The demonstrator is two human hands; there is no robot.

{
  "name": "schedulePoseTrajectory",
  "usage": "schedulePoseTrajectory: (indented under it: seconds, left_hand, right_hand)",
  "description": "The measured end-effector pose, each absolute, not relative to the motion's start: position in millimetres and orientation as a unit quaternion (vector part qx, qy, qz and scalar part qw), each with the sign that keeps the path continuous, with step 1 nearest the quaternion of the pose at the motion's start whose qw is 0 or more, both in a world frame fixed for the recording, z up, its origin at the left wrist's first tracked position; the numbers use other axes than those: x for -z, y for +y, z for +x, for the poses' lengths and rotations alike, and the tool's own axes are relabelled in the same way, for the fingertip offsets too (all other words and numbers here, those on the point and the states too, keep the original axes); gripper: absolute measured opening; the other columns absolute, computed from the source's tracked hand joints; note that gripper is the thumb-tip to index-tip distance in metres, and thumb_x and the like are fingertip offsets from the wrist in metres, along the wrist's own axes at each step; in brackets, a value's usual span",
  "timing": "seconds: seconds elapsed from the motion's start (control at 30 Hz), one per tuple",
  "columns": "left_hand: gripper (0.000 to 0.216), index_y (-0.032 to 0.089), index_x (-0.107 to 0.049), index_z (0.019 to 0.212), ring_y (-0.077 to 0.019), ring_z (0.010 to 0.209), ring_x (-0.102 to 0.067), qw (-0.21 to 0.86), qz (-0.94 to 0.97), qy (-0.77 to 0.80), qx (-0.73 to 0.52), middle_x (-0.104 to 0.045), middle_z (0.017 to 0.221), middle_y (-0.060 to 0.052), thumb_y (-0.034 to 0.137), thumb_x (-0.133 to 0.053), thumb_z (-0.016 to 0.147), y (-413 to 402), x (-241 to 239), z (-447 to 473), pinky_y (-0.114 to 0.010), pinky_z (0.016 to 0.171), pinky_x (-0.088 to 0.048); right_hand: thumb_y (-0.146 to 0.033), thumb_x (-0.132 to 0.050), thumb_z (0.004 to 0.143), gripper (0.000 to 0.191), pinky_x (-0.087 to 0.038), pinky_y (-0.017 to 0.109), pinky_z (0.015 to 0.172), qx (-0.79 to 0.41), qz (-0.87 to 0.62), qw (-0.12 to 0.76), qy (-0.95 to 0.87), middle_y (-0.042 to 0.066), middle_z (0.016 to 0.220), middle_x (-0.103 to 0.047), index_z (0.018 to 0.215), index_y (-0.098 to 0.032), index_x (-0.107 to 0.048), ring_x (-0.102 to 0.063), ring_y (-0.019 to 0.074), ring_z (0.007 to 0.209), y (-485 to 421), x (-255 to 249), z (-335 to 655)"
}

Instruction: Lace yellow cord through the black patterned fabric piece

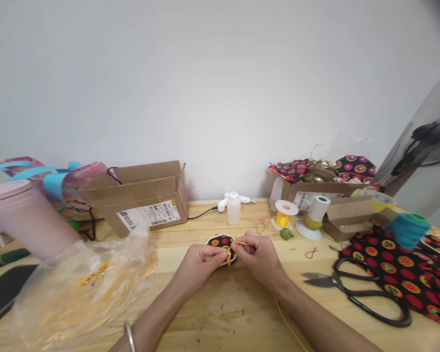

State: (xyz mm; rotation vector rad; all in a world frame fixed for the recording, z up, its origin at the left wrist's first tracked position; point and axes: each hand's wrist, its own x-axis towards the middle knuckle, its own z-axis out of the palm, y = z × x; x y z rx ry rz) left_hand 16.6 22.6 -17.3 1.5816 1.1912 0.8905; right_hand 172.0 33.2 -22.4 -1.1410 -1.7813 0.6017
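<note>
Both hands meet at the middle of the wooden table, fingers pinched on a yellow cord [229, 255]. My left hand [204, 260] is closed on the cord from the left. From the right, my right hand [258, 254] pinches it, and a length trails below that wrist toward the front edge. Between and just beyond the fingertips lies a small black patterned fabric piece [220, 240] with a pale border; the fingers partly hide it. Whether the cord is fixed to this piece, I cannot tell. A small translucent bottle [233, 209] stands upright behind the hands.
Black-handled scissors [333, 281] lie at right beside patterned fabric [399, 278]. A yellow thread spool [282, 220] and an olive spool [313, 222] stand behind. At left are a bag of yellow cord [95, 293], a pink tumbler [29, 220] and a cardboard box [143, 195].
</note>
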Motion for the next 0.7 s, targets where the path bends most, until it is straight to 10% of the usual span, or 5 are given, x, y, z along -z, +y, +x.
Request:
schedulePoseTrajectory:
  seconds: [0.7]
  left_hand:
    - [0.023,0.015,-0.069,0.076,-0.0174,0.069,-0.058,0.440,0.647,0.508,-0.362,-0.069,0.074,-0.005,0.030,-0.053,0.069,19.7,18.9,18.3,-0.022,0.061,-0.042]
  right_hand:
    - [-0.019,-0.051,0.068,0.016,-0.030,0.019,0.046,-0.199,-0.483,0.413,-0.746,-0.002,0.049,-0.047,0.062,-0.018,-0.066,-0.040,0.0086,0.046,33.7,24.1,168.8]
